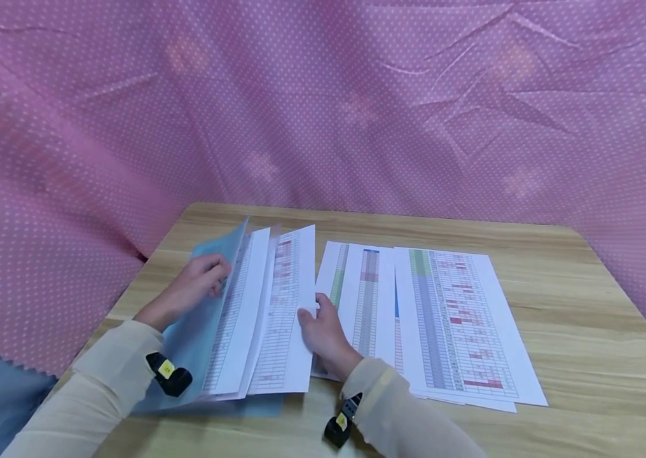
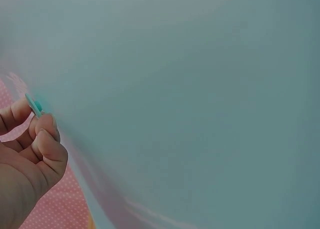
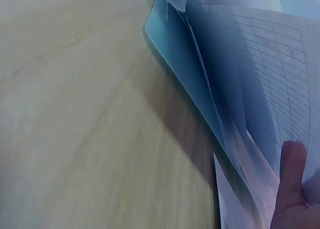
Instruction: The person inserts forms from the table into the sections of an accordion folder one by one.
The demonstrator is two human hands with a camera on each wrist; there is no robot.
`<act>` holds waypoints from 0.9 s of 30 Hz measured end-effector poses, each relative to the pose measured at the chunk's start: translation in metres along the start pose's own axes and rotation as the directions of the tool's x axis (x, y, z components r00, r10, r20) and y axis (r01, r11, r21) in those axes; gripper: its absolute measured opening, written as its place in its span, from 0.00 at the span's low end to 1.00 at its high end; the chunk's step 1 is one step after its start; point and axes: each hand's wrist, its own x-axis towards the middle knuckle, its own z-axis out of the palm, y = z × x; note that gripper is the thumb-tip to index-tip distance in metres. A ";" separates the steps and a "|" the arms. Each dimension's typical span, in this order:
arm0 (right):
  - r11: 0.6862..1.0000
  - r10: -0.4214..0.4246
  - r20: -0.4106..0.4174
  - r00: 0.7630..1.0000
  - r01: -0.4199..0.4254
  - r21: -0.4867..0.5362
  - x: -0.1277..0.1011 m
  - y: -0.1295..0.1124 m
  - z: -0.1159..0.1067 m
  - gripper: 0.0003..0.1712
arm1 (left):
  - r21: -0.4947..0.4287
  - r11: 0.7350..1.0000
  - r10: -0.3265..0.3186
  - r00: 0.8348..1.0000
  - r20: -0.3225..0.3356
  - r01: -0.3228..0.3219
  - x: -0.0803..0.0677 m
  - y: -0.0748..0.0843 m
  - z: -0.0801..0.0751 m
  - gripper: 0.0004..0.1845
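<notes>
A translucent blue-green plastic folder (image 1: 197, 356) stands partly opened at the left of the table, with printed sheets (image 1: 291, 305) fanned between its covers. My left hand (image 1: 194, 286) pinches the folder's front cover near its edge. In the left wrist view, the fingers (image 2: 47, 144) of that hand hold the cover by a small teal snap button (image 2: 36, 105). My right hand (image 1: 329, 334) grips the right edge of the printed sheets, its thumb (image 3: 292, 164) on the front of the paper in the right wrist view. Its other fingers are mostly hidden behind the sheets.
Overlapping printed tables (image 1: 460, 324) with coloured cells lie flat on the wooden table (image 1: 586, 343) to the right of my right hand. A pink dotted cloth (image 1: 357, 114) hangs behind the table's far edge and along both sides.
</notes>
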 end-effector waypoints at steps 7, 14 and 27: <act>1.000 -0.002 0.010 1.000 0.002 -0.001 0.003 0.001 0.012 0.20 | 0.004 1.000 -0.001 1.000 0.002 0.001 -0.001 0.000 -0.002 0.15; 0.999 0.003 0.063 0.998 -0.005 0.036 0.003 0.000 0.021 0.25 | -0.003 1.000 -0.003 1.000 0.010 0.003 -0.002 0.002 -0.002 0.15; 0.999 0.002 0.116 0.993 -0.007 0.048 0.006 -0.003 0.034 0.25 | 0.004 1.000 0.006 1.000 0.008 -0.006 -0.002 0.005 0.000 0.15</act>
